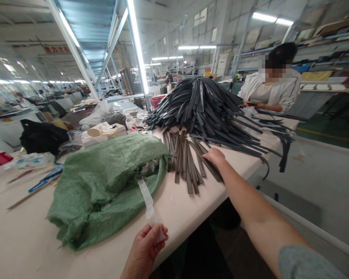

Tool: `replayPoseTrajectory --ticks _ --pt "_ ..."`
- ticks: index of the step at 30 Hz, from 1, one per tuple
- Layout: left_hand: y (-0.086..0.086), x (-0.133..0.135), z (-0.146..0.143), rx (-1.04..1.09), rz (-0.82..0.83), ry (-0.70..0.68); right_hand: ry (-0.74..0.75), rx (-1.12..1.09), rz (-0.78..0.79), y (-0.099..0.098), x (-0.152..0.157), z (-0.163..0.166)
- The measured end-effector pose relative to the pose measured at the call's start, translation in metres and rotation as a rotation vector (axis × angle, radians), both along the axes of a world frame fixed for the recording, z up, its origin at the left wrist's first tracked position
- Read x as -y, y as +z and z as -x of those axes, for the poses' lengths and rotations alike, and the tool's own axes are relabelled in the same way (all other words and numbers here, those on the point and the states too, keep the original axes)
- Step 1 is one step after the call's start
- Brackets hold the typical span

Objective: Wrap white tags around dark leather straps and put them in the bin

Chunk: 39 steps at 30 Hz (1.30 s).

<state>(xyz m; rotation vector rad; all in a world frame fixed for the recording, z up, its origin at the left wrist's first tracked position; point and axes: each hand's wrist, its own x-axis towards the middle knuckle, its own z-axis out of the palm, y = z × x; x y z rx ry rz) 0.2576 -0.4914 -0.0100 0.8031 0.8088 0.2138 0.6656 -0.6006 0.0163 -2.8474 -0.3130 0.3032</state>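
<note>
My left hand (149,244) is closed near the table's front edge, pinching the end of a translucent white plastic strip (145,193). That strip reaches up to the opening of a green woven sack (104,174), which lies slumped on the table. Farther off, my right hand (215,156) is stretched out over a loose bunch of flat brown-grey strips (186,162). Its fingers are closed at the right side of the bunch, on a few of the strips; the fingertips are partly hidden. Behind the bunch rises a big heap of long dark strips (197,104).
A co-worker (270,83) in a white jacket is at the table's far right. On the left of the pale table (26,236) lie a black bag (42,136), a blue packet (46,178) and a long thin rod (31,193). Strip ends hang over the right edge.
</note>
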Motion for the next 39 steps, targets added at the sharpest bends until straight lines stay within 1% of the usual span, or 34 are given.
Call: replayPoseTrajectory --ticks 3,7,12,17,21,24,27,29,32,35,37,39 --pt "-0.002 0.004 -0.002 -0.015 0.014 -0.002 0.004 -0.043 0.023 -0.004 0.004 -0.01" --pt "-0.004 0.012 -0.002 -0.012 0.006 -0.017 0.014 -0.059 0.018 -0.009 0.0 -0.019" --pt "-0.005 0.02 -0.002 -0.018 0.023 0.013 0.02 -0.031 -0.022 -0.012 -0.02 -0.016" --pt "-0.007 0.017 0.0 -0.017 0.053 0.007 0.038 -0.05 -0.064 -0.012 -0.044 -0.01" --pt "-0.009 0.012 0.004 -0.042 0.085 0.002 0.052 -0.098 -0.123 -0.009 -0.052 -0.007" --pt "-0.006 0.012 0.005 -0.038 0.092 0.007 0.025 -0.126 -0.185 -0.004 -0.056 -0.002" --pt "-0.002 0.012 0.007 -0.036 0.064 0.026 -0.01 -0.148 -0.289 0.005 -0.056 0.006" --pt "-0.001 0.01 0.01 -0.036 0.031 0.046 -0.015 -0.152 -0.386 0.015 -0.05 0.012" --pt "-0.005 0.005 0.013 0.004 -0.001 0.081 0.021 -0.11 -0.54 0.035 -0.03 0.032" --pt "-0.006 -0.001 0.009 0.052 -0.011 0.149 0.125 -0.047 -0.656 0.046 0.003 0.074" --pt "-0.001 -0.004 0.003 0.084 -0.001 0.207 0.233 -0.054 -0.702 0.042 0.027 0.114" --pt "0.007 -0.01 -0.005 0.125 0.03 0.267 0.342 -0.096 -0.709 0.029 0.05 0.16"
